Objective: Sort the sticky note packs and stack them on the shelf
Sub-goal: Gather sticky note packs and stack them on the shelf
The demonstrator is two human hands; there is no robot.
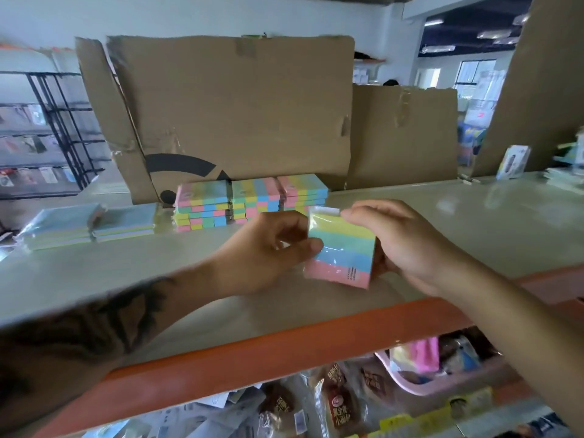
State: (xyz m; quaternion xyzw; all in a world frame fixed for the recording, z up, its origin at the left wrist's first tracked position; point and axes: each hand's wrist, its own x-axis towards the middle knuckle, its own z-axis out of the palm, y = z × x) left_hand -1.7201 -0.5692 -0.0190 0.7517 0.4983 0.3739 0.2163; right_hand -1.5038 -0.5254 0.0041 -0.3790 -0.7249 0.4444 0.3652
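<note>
Both hands hold one plastic-wrapped sticky note pack striped yellow, green, blue and pink [341,248] above the pale shelf with the orange front rail [284,352]: the left hand [265,251] pinches its left edge, the right hand [401,245] curls round its right side. It would go best squared flat onto the matching striped stacks [249,200] behind, near the brown cardboard sheet [234,105]. The pack's small label print is too blurred to read.

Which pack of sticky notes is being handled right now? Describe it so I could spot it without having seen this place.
Find the pale shelf board with the orange front edge; above its middle, two bare hands meet. Between the left hand and right hand is a plastic-wrapped pack with yellow, green, blue and pink stripes. Unlike the similar striped packs stacked by the brown cardboard sheet, it is held up and tilted.
</note>
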